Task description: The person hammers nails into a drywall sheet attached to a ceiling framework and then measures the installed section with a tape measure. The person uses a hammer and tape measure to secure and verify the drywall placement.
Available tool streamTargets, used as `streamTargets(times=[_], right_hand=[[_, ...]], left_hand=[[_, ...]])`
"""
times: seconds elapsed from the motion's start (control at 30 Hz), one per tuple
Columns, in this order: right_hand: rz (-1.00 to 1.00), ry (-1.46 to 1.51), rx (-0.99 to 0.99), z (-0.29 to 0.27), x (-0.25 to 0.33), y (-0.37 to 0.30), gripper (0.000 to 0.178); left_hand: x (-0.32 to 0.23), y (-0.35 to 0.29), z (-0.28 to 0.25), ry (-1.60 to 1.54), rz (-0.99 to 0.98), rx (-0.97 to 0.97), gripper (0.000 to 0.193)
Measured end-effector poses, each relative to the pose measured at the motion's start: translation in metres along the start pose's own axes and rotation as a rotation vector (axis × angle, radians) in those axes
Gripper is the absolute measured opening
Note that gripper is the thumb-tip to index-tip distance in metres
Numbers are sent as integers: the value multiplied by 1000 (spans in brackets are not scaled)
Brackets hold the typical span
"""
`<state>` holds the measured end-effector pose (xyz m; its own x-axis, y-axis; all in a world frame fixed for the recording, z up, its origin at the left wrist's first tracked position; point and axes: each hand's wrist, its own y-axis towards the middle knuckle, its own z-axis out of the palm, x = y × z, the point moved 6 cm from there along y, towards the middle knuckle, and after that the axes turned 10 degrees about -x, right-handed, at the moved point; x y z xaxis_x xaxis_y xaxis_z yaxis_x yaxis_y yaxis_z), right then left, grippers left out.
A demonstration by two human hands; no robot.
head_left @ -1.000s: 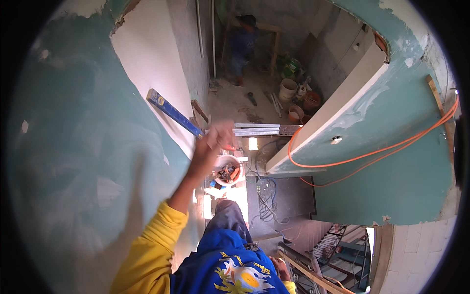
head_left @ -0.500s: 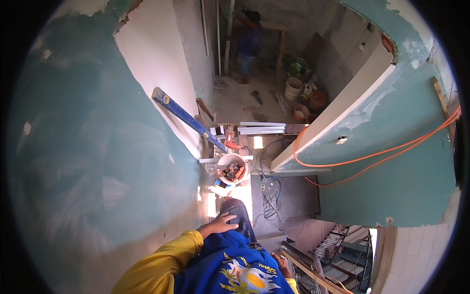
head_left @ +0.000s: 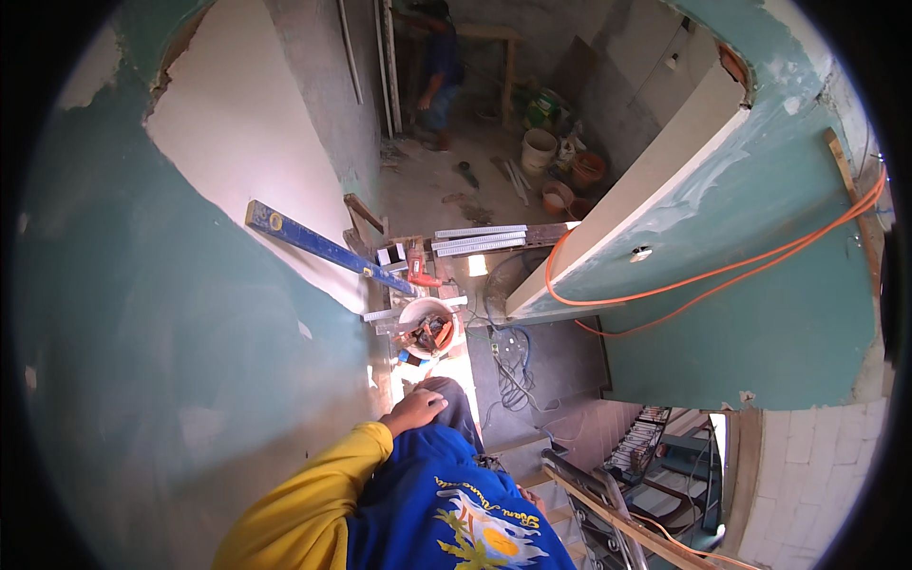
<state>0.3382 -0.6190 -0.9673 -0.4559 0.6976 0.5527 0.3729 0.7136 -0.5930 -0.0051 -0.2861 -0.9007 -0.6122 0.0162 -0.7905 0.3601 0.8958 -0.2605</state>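
Just beyond our knee, the tool bucket (head_left: 424,308) sits upright with loose hand tools (head_left: 437,332) jumbled inside, presumably so they stay gathered within reach. Below the bucket, we rest our left hand (head_left: 415,410) on the dark trouser leg (head_left: 462,410), fingers lightly bent and pinching nothing, probably just for support. Lower and to the right of the bucket, our right hand (head_left: 534,499) shows only as a sliver near the wooden rail (head_left: 613,520), so we cannot tell how its fingers stand. Just above the bucket lies a red drill (head_left: 417,266), out of our hands. A blue spirit level (head_left: 318,247) slants to the bucket's upper left, apparently propped there to save floor space. Above and right of the bucket, white strips (head_left: 480,240) lie stacked lengthwise, likely to keep them straight. Cables (head_left: 513,370) coil to the bucket's right; farther right, an orange cord (head_left: 860,208) loops along the teal wall (head_left: 731,356), seemingly to stay clear underfoot. Well beyond the bucket, a co-worker (head_left: 439,71) stands in the dim room.
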Motion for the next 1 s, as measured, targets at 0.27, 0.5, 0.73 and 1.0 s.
streamTargets(times=[0.27, 0.5, 0.73, 1.0], right_hand=[[115, 16, -40, -17, 80, 22, 66], [144, -1, -30, -24, 128, 50, 66], [145, -19, -28, -26, 148, 72, 66], [144, -26, -29, -28, 160, 81, 66]], left_hand=[[30, 170, -7, 246, -172, 265, 53], [-54, 298, -50, 106, -84, -60, 57], [-79, 337, -73, -46, -343, 97, 81], [-45, 338, -100, -43, -431, 35, 85]])
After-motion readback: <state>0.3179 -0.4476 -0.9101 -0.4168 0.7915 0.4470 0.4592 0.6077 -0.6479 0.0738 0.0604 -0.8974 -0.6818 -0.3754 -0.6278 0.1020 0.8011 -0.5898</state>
